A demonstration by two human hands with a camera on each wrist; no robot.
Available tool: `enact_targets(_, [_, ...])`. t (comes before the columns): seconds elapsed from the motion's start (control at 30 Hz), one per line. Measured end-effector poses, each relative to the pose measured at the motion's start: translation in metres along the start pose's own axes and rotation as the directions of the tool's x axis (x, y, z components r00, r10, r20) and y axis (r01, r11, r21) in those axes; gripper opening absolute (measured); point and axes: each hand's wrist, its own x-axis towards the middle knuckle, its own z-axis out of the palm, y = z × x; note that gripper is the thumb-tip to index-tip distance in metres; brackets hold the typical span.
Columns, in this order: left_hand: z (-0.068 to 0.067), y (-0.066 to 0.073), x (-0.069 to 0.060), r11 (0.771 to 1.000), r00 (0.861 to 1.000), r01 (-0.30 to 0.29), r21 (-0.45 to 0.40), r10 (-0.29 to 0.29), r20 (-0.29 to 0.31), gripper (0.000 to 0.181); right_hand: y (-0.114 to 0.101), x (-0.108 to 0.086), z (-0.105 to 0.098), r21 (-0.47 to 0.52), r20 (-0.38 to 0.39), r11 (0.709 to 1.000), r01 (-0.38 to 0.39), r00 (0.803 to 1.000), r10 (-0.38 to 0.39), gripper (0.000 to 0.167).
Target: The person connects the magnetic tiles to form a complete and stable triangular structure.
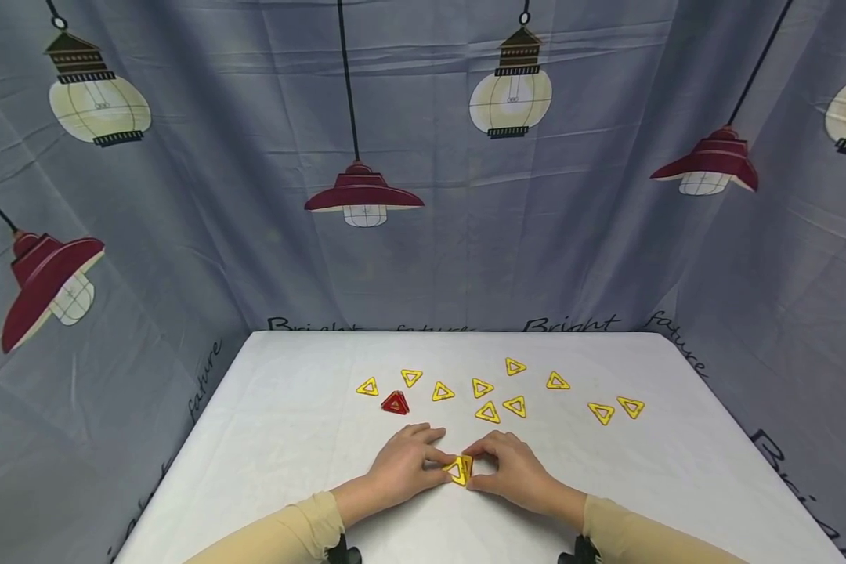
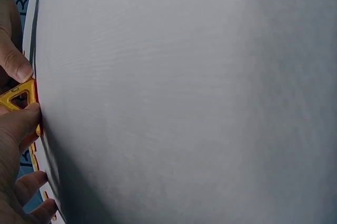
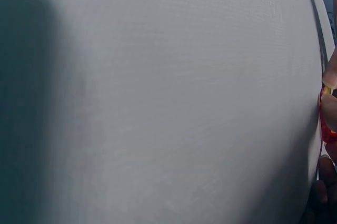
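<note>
Near the front middle of the table, in the head view, two yellow triangular frame tiles (image 1: 457, 471) stand tilted against each other. My left hand (image 1: 407, 468) pinches their left side between thumb and forefinger, its other fingers spread above the table. From the right, my right hand (image 1: 511, 471) pinches the other tile by its top and bottom. The left wrist view has one yellow tile (image 2: 32, 91) between both hands' fingertips. Red material (image 3: 327, 132) shows by the fingers in the right wrist view; what it belongs to is unclear. A red triangular pyramid (image 1: 395, 403) sits beyond my left hand.
Several loose yellow triangular tiles lie flat across the far half of the white table (image 1: 289, 439), among them one (image 1: 489, 412) beyond my right hand and one (image 1: 630, 406) far right. A grey curtain (image 1: 423, 266) printed with lamps surrounds the table's back and sides.
</note>
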Motion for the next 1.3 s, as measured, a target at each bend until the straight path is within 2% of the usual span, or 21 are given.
enact_targets(0.1, [-0.003, 0.0, 0.0, 1.0, 1.0, -0.004, 0.0, 0.004, 0.023, 0.032, -0.001, 0.0, -0.001, -0.018, 0.004, 1.0, 0.011, 1.0, -0.01, 0.039])
enact_targets(0.23, [-0.009, 0.0, 0.001, 1.0, 0.998, 0.006, -0.027, -0.004, 0.056, 0.043, -0.003, -0.001, -0.003, -0.036, 0.001, 0.999, 0.03, 1.0, -0.03, 0.038])
enact_targets(0.33, [-0.018, 0.001, 0.001, 0.998, 0.999, 0.03, -0.058, -0.028, 0.045, 0.051, -0.004, -0.002, -0.004, -0.048, -0.004, 0.998, 0.039, 0.999, -0.039, 0.037])
enact_targets(0.4, [-0.028, 0.002, 0.002, 0.996, 0.999, 0.034, -0.085, -0.034, 0.006, 0.052, -0.004, -0.002, -0.004, -0.059, -0.007, 0.998, 0.038, 0.999, -0.039, 0.037])
enact_targets(0.47, [-0.04, 0.001, 0.003, 0.994, 0.998, 0.011, -0.107, -0.017, -0.058, 0.051, -0.004, -0.001, -0.004, -0.066, -0.008, 0.997, 0.035, 0.999, -0.035, 0.037])
enact_targets(0.6, [-0.065, -0.005, 0.005, 0.992, 0.984, -0.035, -0.121, 0.013, -0.178, 0.052, -0.005, 0.0, -0.004, -0.069, -0.006, 0.997, 0.022, 1.0, -0.023, 0.037])
enact_targets(0.73, [-0.082, -0.02, 0.006, 0.994, 0.972, -0.014, -0.106, -0.012, -0.234, 0.051, -0.006, 0.0, -0.003, -0.06, 0.002, 0.998, 0.017, 1.0, -0.017, 0.037])
enact_targets(0.87, [-0.091, -0.043, 0.006, 0.993, 0.959, 0.072, -0.099, -0.096, -0.265, 0.049, -0.007, -0.001, -0.004, -0.061, 0.007, 0.998, 0.025, 1.0, -0.025, 0.036])
enact_targets(0.97, [-0.092, -0.065, 0.005, 0.983, 0.946, 0.157, -0.095, -0.177, -0.272, 0.048, -0.007, -0.001, -0.005, -0.066, 0.01, 0.997, 0.031, 0.999, -0.031, 0.036])
enact_targets(1.07, [-0.088, -0.085, 0.003, 0.971, 0.939, 0.232, -0.063, -0.24, -0.246, 0.047, -0.007, -0.001, -0.005, -0.07, 0.018, 0.997, 0.035, 0.999, -0.033, 0.036])
enact_targets(1.13, [-0.084, -0.097, -0.001, 0.963, 0.94, 0.267, -0.031, -0.268, -0.211, 0.047, -0.007, -0.001, -0.005, -0.071, 0.024, 0.997, 0.034, 0.999, -0.032, 0.035])
enact_targets(1.3, [-0.074, -0.115, -0.008, 0.952, 0.951, 0.298, 0.07, -0.289, -0.111, 0.047, -0.007, -0.001, -0.005, -0.073, 0.028, 0.997, 0.034, 0.999, -0.032, 0.034])
